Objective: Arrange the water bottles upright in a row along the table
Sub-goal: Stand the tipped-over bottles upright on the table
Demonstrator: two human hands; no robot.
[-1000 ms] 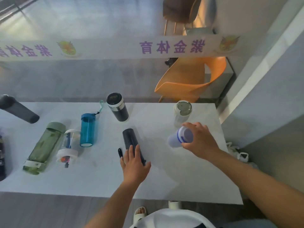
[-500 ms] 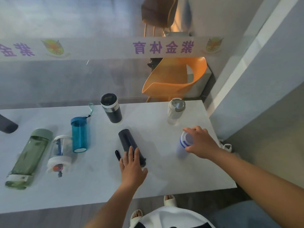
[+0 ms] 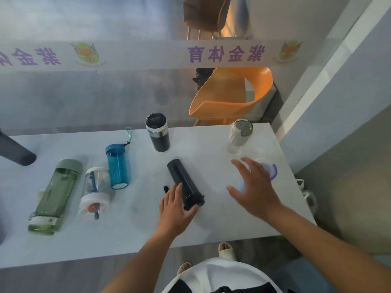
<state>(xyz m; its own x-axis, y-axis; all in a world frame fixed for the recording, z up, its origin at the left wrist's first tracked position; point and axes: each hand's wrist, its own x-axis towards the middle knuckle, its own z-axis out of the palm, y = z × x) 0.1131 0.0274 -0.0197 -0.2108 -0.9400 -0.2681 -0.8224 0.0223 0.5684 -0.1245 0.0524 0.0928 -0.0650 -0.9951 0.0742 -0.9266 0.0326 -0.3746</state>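
Observation:
A white table (image 3: pixel 222 220) holds several bottles. A black bottle (image 3: pixel 185 183) lies on its side in the middle, and my left hand (image 3: pixel 174 205) rests flat on its near end. A white bottle with a blue band (image 3: pixel 267 169) stands upright near the right edge, partly hidden behind my right hand (image 3: pixel 252 187), which hovers open just left of it. A clear bottle with a grey lid (image 3: pixel 240 135) and a black tumbler (image 3: pixel 158 132) stand upright at the back. A blue bottle (image 3: pixel 117 166), a small clear bottle (image 3: pixel 94 190) and a green bottle (image 3: pixel 56 195) lie on the left.
A dark grey bottle (image 3: pixel 15 151) lies at the far left edge. A glass partition with a banner (image 3: pixel 148 55) rises behind the table, with an orange chair (image 3: pixel 230 98) beyond it. The table's right edge drops off next to a wall.
My right hand set the white bottle with the blue band upright near the right edge, let go of it and moved left. My left hand stayed on the black bottle.

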